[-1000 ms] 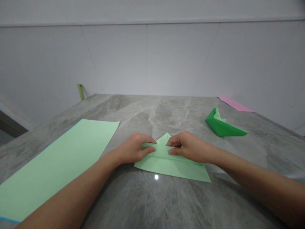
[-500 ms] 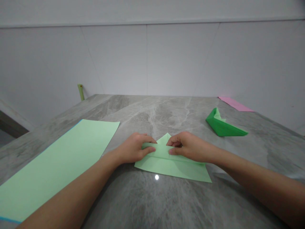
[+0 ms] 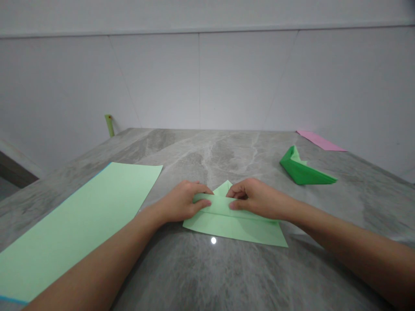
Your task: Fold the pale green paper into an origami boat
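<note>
A light green folded sheet of paper point(image 3: 236, 229) lies in front of me on the table, with a pointed tip at its far side and a folded-up strip across its middle. My left hand point(image 3: 186, 201) pinches the strip's left part between thumb and fingers. On the other side, my right hand point(image 3: 254, 199) grips the same strip just right of centre, its fingers curled behind the fold. The paper's wider flap spreads toward me below both hands. Parts of the strip's ends are hidden by the hands.
A stack of light green paper point(image 3: 81, 220) with a blue edge lies at left, partly under my left forearm. A green folded paper boat point(image 3: 304, 170) sits at right. Behind it lies a pink sheet point(image 3: 320, 141). A yellow-green object point(image 3: 110, 125) shows past the table's point(image 3: 201, 151) far left edge.
</note>
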The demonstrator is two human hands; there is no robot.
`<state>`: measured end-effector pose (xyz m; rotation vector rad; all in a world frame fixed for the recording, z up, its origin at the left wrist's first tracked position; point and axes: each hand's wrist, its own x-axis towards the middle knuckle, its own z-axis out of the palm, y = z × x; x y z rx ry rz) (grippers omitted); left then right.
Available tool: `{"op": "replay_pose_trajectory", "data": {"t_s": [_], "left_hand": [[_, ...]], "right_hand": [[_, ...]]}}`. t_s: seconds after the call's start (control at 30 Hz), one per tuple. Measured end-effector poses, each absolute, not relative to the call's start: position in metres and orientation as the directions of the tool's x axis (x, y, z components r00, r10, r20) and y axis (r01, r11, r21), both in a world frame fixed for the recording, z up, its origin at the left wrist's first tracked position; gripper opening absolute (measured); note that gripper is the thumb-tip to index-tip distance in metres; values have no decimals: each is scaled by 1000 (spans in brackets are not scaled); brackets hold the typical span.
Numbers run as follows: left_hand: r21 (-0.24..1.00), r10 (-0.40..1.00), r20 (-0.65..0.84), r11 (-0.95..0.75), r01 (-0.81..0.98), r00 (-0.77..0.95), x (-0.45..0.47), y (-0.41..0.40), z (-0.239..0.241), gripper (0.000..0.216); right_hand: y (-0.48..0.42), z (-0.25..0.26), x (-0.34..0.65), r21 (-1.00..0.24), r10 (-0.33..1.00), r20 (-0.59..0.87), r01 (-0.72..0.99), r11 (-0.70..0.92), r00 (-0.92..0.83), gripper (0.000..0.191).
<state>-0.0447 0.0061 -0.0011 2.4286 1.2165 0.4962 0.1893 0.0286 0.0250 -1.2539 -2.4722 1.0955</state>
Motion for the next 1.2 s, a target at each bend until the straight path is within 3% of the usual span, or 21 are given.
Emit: {"op": "replay_pose_trajectory", "data": {"t_s": [0.33, 0.53, 0.67, 0.8, 1.2], "left_hand": [[397, 787, 158, -604, 691, 597, -44, 5, 0, 33], [200, 741, 313, -663, 721, 594, -37, 2, -4, 30], [103, 690, 238, -718, 688, 684, -31, -3, -3, 33], [149, 713, 163, -701, 698, 682, -29, -2, -2, 35], [242, 718, 206, -696, 676, 665, -32, -1, -4, 37]], "right_hand": [[32, 21, 190, -403, 822, -51, 765, 502, -567, 11], [40, 3, 190, -291, 822, 120, 772, 565, -556, 13], [44, -7, 189, -276, 798, 236, 749, 602, -554, 10], [46, -14, 189, -292, 797, 280, 744, 602, -535, 8], [50, -18, 188, -353, 802, 297, 721, 596, -518, 7]]}}
